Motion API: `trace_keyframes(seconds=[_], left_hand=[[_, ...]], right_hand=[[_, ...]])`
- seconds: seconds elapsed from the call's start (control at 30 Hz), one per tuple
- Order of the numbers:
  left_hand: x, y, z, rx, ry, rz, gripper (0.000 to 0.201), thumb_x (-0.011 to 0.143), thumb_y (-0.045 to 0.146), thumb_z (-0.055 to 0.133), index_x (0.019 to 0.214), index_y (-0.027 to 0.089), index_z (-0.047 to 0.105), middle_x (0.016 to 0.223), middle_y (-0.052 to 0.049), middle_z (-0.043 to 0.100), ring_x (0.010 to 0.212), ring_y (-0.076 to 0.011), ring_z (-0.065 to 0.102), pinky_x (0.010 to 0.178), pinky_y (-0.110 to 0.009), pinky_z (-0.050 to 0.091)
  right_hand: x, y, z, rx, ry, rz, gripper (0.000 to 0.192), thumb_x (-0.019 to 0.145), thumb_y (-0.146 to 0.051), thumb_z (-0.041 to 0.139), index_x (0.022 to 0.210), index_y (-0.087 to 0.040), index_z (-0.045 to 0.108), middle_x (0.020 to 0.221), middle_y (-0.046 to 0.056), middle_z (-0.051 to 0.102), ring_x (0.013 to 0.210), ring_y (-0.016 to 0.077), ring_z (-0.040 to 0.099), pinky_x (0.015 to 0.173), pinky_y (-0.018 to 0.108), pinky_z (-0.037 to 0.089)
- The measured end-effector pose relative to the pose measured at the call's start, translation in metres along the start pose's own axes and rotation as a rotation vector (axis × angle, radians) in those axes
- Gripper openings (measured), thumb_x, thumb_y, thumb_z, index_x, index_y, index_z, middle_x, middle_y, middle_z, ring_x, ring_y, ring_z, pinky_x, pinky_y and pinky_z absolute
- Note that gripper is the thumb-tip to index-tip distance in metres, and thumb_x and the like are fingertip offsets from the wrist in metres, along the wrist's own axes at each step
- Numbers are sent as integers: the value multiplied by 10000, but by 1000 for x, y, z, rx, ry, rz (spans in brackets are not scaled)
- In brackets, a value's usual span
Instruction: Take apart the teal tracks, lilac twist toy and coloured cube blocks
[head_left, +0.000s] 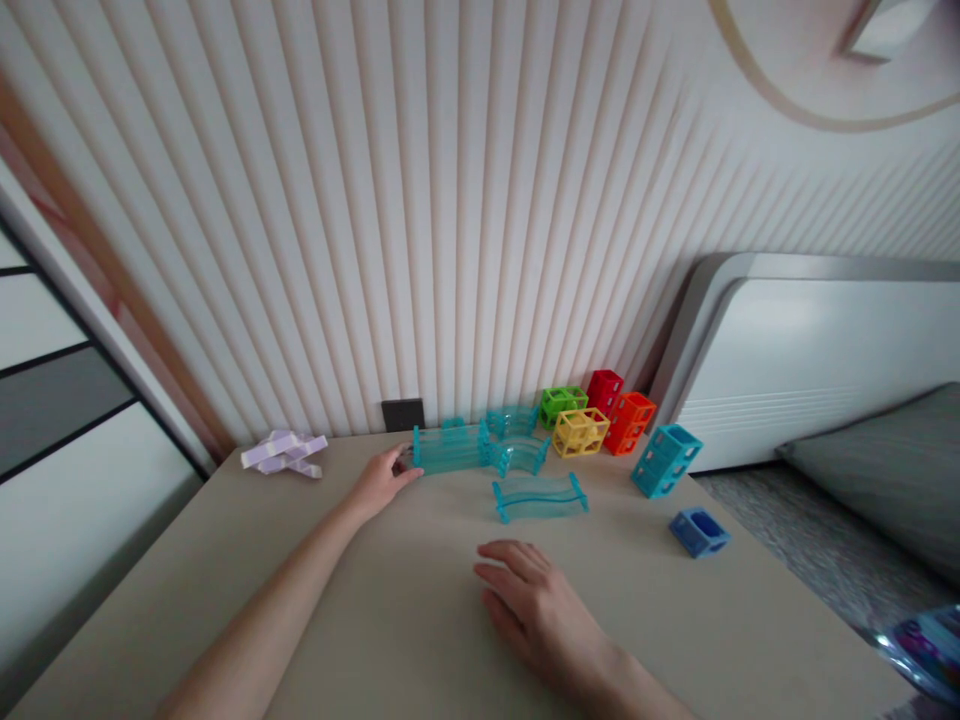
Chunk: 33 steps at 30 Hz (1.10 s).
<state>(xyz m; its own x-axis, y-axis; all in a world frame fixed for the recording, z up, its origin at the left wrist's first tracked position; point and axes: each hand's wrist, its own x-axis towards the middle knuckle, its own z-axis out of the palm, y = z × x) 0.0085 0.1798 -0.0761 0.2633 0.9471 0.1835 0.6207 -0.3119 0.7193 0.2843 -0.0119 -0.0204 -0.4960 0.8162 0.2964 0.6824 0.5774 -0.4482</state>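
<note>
My left hand (384, 482) reaches to the back of the table, thumb and fingers closed round the left end of a row of translucent teal track pieces (450, 450). Curved teal track pieces (521, 455) lie against the right end of that row. A separate wavy teal track piece (540, 497) rests nearer to me. Just in front of it is my right hand (529, 600), its fingers loosely bent and somewhat apart, with nothing in them.
Green (562, 403), yellow (580, 432), red (604, 388), orange (630, 422), teal (666, 460) and blue (700, 531) frame blocks stand at the right. Purple-and-white strips (283, 453) lie at the back left. A ribbed wall (450, 220) borders the table (405, 620).
</note>
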Motion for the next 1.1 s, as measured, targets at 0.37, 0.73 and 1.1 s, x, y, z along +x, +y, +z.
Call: trace_keyframes(seconds=[0.37,0.73,1.1], left_hand=[[-2,8,-4,-2,-10,28,518,825,429,626,1259,147,605,873,-55,725,779,-224,656,743,-333,501],[-4,7,-3,-25,5,36,522,828,404,634,1273,133,604,909,-65,725,801,-226,661,762,-335,506],[-3,3,-2,-41,16,43,511,826,397,651,1262,134,609,839,-43,708,760,-215,654,732,-320,500]], right_hand=[[119,106,-91,-306,-165,185,571,852,-329,731,1388,-220,568,1368,141,615,1267,338,568,1081,454,418],[147,124,-71,-227,-399,148,642,758,-394,809,1357,-302,599,1374,78,630,1261,326,591,1061,456,470],[144,130,-67,-299,-448,192,718,723,-224,820,1389,-248,553,1401,121,601,1262,321,586,1069,454,459]])
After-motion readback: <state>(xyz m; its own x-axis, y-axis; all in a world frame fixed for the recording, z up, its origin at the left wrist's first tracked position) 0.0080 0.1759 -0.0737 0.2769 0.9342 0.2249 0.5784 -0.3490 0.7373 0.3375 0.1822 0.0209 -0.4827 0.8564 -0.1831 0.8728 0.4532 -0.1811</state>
